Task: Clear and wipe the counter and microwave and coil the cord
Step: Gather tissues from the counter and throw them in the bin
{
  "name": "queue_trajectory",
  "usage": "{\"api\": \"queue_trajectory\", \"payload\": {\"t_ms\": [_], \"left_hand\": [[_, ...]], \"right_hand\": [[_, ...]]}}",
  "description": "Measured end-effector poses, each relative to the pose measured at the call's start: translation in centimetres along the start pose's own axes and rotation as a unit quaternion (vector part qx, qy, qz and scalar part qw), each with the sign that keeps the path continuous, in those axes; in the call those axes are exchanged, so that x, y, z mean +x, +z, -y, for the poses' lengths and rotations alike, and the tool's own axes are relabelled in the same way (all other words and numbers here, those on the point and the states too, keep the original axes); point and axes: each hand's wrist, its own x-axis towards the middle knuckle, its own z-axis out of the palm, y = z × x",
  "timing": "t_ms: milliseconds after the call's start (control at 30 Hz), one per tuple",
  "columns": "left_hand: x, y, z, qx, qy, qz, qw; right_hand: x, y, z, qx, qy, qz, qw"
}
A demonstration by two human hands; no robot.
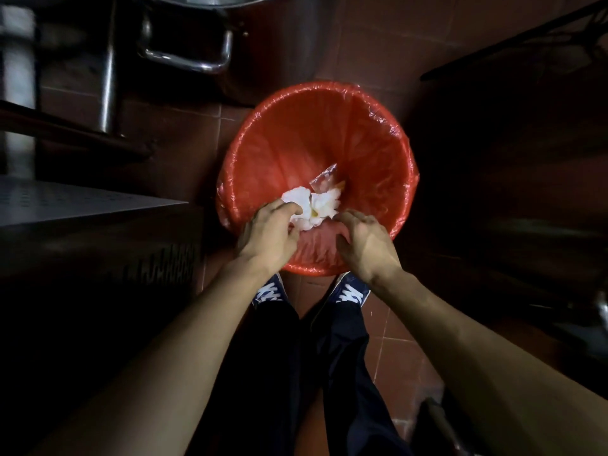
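Mid-clearing: left hand (268, 233) gripping crumpled tissue (311, 205) over red bin (378, 133), right hand (365, 245) loose, empty; wiping, cord unseen.

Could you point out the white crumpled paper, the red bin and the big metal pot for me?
white crumpled paper (311, 205), head view, on its middle.
red bin (324, 87), head view, on its far rim.
big metal pot (279, 44), head view, on its side wall.

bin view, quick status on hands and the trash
Left hand gripping crumpled white tissue over red-lined bin. Right hand open, empty. Nothing blocking the drop.
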Motion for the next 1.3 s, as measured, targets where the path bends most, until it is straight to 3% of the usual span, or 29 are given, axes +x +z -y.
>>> {"api": "queue_trajectory", "payload": {"t_ms": [567, 700, 833, 1000, 1300], "left_hand": [[-11.5, -17.0, -8.2, 0.043, 0.008, 0.031, 0.999], [-16.1, -21.5, -10.7, 0.055, 0.031, 0.013, 0.998], [-21.0, -25.9, -12.5, 0.066, 0.053, -0.032, 0.996], [-26.9, -29.6, -14.0, 0.039, 0.02, -0.112, 0.993], [-38.7, -31.1, -13.9, -0.003, -0.114, -0.262, 0.958]], "right_hand": [[-11.5, -14.8, 11.3, 0.007, -0.007, -0.046, 0.999], [-15.8, -19.6, 14.5, 0.005, -0.054, -0.067, 0.996], [-19.2, -24.0, 17.3, -0.001, -0.109, -0.095, 0.99], [-22.7, -28.0, 20.4, 0.024, -0.164, -0.122, 0.979], [-29.6, -30.0, 28.4, -0.024, -0.35, -0.04, 0.935]]}}
